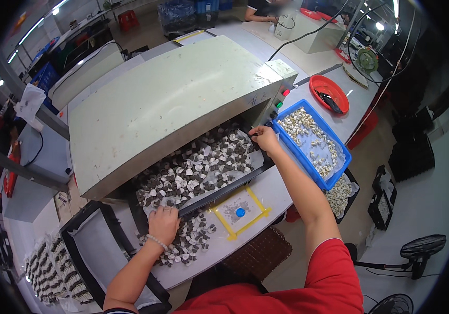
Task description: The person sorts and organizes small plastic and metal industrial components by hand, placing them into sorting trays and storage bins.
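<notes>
A black tray (223,192) lined with white paper sits partly under the hood of a pale grey-green box-shaped machine (167,99). Many small black-and-white pieces (198,162) are heaped in it; its far part is hidden by the hood. My left hand (164,225), a beaded bracelet at the wrist, grips the tray's near left end, fingers bent over the rim. At the far right end, my right hand (265,139) pinches the tray's edge beside the machine's opening. More loose pieces (195,238) lie on the table just in front of the tray, next to my left hand.
A blue tray (296,155) of small shiny pieces stands right, near a red basin (346,100). Yellow tape frames a clear sheet with a blue cap (240,212). Left is another paper-lined black tray (96,240). A fan (421,251) stands at lower right.
</notes>
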Tool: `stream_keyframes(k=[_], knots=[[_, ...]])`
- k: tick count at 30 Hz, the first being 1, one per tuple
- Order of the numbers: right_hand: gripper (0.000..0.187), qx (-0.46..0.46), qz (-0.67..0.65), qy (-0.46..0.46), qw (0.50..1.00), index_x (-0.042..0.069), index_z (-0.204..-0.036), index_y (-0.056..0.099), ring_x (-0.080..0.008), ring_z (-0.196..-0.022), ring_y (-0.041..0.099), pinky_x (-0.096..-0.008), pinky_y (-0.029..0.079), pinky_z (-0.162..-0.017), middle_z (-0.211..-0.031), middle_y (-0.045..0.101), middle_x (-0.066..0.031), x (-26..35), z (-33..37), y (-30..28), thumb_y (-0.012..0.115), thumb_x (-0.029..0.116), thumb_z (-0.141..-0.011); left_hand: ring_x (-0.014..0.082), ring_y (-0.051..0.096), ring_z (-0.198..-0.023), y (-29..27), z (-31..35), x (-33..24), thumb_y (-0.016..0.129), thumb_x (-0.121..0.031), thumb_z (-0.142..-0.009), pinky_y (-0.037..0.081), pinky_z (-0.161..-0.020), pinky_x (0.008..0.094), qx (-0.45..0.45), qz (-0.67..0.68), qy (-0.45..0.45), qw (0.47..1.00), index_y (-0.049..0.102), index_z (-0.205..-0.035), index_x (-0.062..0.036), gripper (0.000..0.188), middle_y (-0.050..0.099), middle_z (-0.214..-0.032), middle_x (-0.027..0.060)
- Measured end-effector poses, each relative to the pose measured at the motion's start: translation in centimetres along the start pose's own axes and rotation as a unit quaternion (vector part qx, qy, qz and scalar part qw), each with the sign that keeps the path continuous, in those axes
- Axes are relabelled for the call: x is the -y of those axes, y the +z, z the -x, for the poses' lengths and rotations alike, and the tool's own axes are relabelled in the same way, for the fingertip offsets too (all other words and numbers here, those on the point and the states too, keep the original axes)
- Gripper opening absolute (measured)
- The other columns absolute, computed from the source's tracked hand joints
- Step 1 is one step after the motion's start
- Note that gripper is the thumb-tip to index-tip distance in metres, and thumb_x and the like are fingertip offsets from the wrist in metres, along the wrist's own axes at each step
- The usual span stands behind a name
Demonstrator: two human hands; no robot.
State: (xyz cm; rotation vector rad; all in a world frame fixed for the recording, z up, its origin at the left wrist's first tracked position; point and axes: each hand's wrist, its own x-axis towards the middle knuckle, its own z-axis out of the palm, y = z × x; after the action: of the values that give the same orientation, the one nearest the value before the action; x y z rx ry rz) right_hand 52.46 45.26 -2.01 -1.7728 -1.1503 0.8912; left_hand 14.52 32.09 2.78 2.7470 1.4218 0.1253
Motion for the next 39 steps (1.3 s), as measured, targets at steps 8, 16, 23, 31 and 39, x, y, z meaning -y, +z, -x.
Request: stream_keyframes(k=[8, 16, 23, 31, 39], knots=[[0.036, 0.11, 0.178, -0.169, 0.963, 0.006, -0.098, 0.063, -0.0335, -0.104, 0.051, -0.0367, 0.04, -0.087, -0.106, 0.057, -0.0187, 4.3, 2.5, -1.6, 0.068, 0.028, -0.069, 0.0254, 0.054, -0.083, -2.0, -2.4, 1.6, 0.066, -0.014, -0.066, 0.048, -0.061, 0.0357, -0.07, 0.024, -0.074, 0.994, 0.052, -0.077, -0.005, 0.02, 0.057, -0.081, 0.0078], [0.025, 0.177, 0.281, -0.287, 0.898, 0.005, -0.093, 0.063, -0.0287, -0.091, 0.056, -0.0411, 0.041, -0.082, -0.094, 0.061, -0.0122, 3.7, 7.1, 2.3, 0.061, 0.019, -0.073, 0.0239, 0.053, -0.09, 2.7, -4.4, 4.0, 0.066, -0.016, -0.066, 0.049, -0.066, 0.0363, -0.062, -0.006, -0.102, 0.993, 0.054, -0.083, -0.0062, 0.023, 0.058, -0.087, 0.007], [0.021, 0.11, 0.234, -0.223, 0.94, 0.005, -0.09, 0.064, -0.0337, -0.093, 0.054, -0.0421, 0.044, -0.078, -0.095, 0.06, -0.0167, 4.3, 1.9, 8.6, 0.056, 0.02, -0.077, 0.0257, 0.052, -0.092, 3.6, -4.7, 5.4, 0.067, -0.018, -0.067, 0.049, -0.068, 0.0354, -0.062, -0.033, -0.111, 0.991, 0.053, -0.085, -0.0057, 0.026, 0.056, -0.091, 0.0073], [0.041, -0.072, 0.416, -0.279, 0.862, 0.013, -0.118, 0.05, -0.0326, -0.11, 0.048, -0.0378, 0.043, -0.088, -0.124, 0.046, -0.0151, 2.6, -5.3, 18.2, 0.047, 0.033, -0.083, 0.0337, 0.044, -0.098, 1.5, -0.7, -0.4, 0.064, -0.014, -0.068, 0.037, -0.087, 0.0418, -0.184, 0.107, -0.105, 0.972, 0.055, -0.099, -0.0003, 0.035, 0.048, -0.103, 0.017], [0.029, -0.098, 0.361, -0.356, 0.857, 0.006, -0.101, 0.061, -0.0309, -0.096, 0.056, -0.0368, 0.045, -0.079, -0.102, 0.06, -0.0147, 0.4, -4.3, 13.2, 0.054, 0.025, -0.079, 0.0315, 0.049, -0.092, 1.3, 6.4, -3.2, 0.063, -0.008, -0.068, 0.04, -0.081, 0.0392, -0.17, 0.28, -0.166, 0.93, 0.057, -0.092, -0.0006, 0.026, 0.051, -0.097, 0.0152]])
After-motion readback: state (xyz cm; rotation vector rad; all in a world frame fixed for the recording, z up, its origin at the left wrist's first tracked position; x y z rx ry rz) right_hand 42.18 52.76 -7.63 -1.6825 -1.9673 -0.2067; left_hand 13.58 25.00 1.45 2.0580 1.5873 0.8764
